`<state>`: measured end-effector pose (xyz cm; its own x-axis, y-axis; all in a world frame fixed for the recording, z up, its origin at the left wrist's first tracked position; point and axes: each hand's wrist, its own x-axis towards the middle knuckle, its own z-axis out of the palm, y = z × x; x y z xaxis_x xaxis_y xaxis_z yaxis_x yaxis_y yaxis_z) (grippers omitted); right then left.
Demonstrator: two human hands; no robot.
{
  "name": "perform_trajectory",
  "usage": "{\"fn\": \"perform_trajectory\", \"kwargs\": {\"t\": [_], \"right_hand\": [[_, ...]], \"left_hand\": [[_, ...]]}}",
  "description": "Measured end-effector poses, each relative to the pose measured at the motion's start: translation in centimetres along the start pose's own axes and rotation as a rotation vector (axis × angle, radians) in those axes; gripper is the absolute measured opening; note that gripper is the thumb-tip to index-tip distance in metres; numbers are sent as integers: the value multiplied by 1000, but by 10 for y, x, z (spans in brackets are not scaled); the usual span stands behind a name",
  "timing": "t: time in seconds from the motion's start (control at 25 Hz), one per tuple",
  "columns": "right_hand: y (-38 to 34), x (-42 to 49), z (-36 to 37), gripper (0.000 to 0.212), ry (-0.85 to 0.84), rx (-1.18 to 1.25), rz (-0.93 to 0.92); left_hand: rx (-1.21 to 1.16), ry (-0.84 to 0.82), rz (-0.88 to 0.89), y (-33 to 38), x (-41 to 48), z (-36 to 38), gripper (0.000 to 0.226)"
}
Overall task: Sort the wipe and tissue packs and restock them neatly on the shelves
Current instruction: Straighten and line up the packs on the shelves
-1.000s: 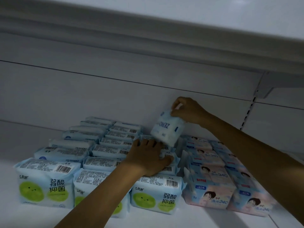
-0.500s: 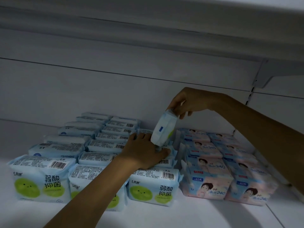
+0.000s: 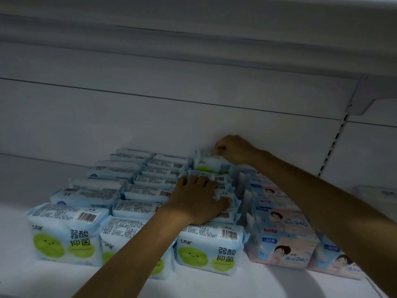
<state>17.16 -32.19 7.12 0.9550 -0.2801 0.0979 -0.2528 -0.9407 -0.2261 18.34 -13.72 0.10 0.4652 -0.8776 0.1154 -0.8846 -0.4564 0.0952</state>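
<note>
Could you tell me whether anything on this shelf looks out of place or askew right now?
Mostly tidy. In the left column of blue packs, several lie turned with plain sides up, unlike the barcode-up rows beside them. The back pack under the right hand isn't settled yet.

A single head-worn wide-angle view looks forward and slightly down into a shelf (image 3: 268, 284) bay from close in, facing its white back panel (image 3: 150, 125), which fills the middle of the frame. The underside of the shelf above (image 3: 193, 29) runs across the top, tilting down to the right, with a slotted upright (image 3: 335, 145) at right. Both forearms enter from the bottom and lower right edges, and rows of packs (image 3: 137, 190) sit in the lower half.
</note>
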Motion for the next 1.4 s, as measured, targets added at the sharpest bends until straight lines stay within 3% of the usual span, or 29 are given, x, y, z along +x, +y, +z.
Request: {"fn": "perform_trajectory", "kwargs": {"t": [0.08, 0.12, 0.24, 0.32, 0.48, 0.72, 0.92, 1.08, 1.28, 1.4], "right_hand": [[-3, -7, 36, 36, -199, 70, -2], [-3, -11, 49, 39, -170, 99, -28], [1, -17, 57, 41, 131, 230, -58], [4, -21, 51, 38, 129, 249, -82], [0, -17, 39, 25, 240, 261, -153], [-69, 45, 37, 20, 277, 66, -190], [-97, 76, 65, 22, 56, -217, -46], [-107, 72, 72, 17, 228, -314, 29], [-117, 40, 18, 16, 847, 303, 24], [-130, 23, -6, 21, 880, 792, 108]], "left_hand": [[-10, -13, 1, 0, 1, 1, 71], [-21, -19, 0, -1, 2, 1, 70], [-36, -37, -9, 1, 7, 1, 69], [-97, -58, -4, 2, 7, -6, 60], [-466, -25, -65, -12, 1, -39, 46], [-369, 182, -223, -108, -33, -73, 42], [-327, 288, -144, -165, -36, -72, 34], [-397, 270, -28, -183, -18, -67, 47], [-745, 448, -100, -182, 8, -73, 96], [-1115, 330, -9, -170, 12, -76, 110]]}}
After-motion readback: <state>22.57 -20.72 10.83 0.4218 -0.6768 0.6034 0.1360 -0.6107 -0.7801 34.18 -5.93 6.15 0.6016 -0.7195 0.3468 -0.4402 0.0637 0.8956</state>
